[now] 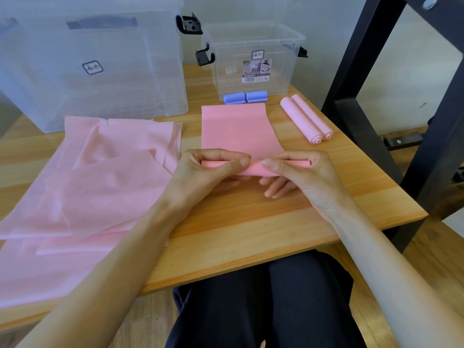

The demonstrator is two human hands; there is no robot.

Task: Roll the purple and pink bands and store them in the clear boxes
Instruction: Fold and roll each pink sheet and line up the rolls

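I am sitting at a wooden table (251,222) and both my hands are pinching the near end of one pink band (241,126), which is lying flat and reaching away from me toward the small box (253,61). My left hand (208,172) is curling its fingers over the started roll (253,167) with the thumb pressing in front; my right hand (298,172) is doing the same at the other end, and the two thumbs are almost meeting at the middle. The roll's two ends are sticking out just past my knuckles. The band's far edge is lying just beside two purple rolls (245,97), which are sitting side by side against the small box's front wall. Two finished pink rolls (306,118) are lying touching each other to the right of the band, near the table's right edge. A loose pile of pink bands (88,184) is covering the left part of the table and hanging over its near edge; I cannot tell how many are in it. Its right edge is lying close to my left hand. Two clear boxes are standing at the back: the big box (93,64) on the left and the small one on the right, both without lids. Bare wood is showing between my hands and the near edge, and a black frame (364,71) is standing just beyond the right edge.
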